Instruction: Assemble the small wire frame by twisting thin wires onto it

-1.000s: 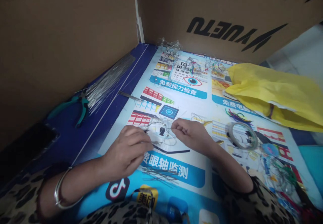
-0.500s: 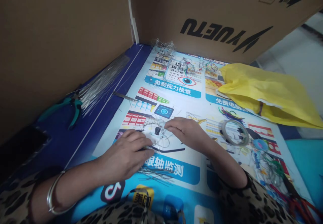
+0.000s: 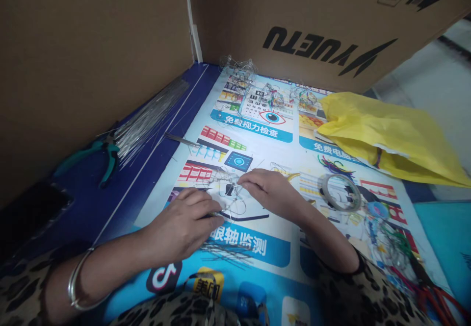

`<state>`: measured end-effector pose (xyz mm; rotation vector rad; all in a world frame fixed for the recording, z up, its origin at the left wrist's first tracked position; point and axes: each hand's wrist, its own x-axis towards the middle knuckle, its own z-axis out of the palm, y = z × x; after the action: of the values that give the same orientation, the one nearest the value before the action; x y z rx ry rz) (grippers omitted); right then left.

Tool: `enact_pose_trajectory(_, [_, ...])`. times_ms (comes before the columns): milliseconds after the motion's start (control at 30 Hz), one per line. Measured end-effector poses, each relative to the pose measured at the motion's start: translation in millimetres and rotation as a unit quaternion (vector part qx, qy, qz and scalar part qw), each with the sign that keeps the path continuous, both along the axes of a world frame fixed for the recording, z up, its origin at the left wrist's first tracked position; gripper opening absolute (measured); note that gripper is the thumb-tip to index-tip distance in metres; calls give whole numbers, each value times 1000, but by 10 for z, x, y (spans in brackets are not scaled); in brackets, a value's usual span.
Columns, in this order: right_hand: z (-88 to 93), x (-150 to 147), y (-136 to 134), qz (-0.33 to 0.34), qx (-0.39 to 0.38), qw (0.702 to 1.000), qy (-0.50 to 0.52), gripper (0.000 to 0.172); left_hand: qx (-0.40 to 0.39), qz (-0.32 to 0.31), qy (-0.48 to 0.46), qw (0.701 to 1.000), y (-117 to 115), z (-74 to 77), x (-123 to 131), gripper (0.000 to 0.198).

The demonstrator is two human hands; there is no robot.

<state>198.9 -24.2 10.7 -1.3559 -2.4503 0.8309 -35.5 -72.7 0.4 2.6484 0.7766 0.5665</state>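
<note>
A loose shape of thin bent silvery wire (image 3: pixel 241 205) lies on the printed sheet between my hands. My left hand (image 3: pixel 191 220), with a bangle at the wrist, is closed on the near left side of the wire shape, palm down. My right hand (image 3: pixel 267 188) comes in from the right, thumb and fingers pinched together on a wire at the shape's upper right. Fingers hide the exact spots of grip. Several straight cut wires (image 3: pixel 230 251) lie just below my left hand.
Green-handled pliers (image 3: pixel 106 157) and a bundle of straight wires (image 3: pixel 147 122) lie left. Wire pieces (image 3: pixel 272 95) stand at the back by the cardboard wall (image 3: pixel 235 17). A tape roll (image 3: pixel 340 192), yellow bag (image 3: pixel 390 135), tangled wires (image 3: pixel 393 247) and red-handled tool (image 3: pixel 437 301) are right.
My right hand has shifted very slightly up and left along the wire shape. My left hand holds nearly the same place.
</note>
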Motion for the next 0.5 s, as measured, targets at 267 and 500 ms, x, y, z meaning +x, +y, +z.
enact_pose_trajectory(267, [39, -33, -115, -32, -32, 999, -23, 21, 1, 1, 2, 1000, 2, -7, -4, 23])
enact_pose_trajectory(500, [94, -56, -163, -85, -64, 994, -40, 10, 10, 1, -1, 1000, 4, -53, -14, 24])
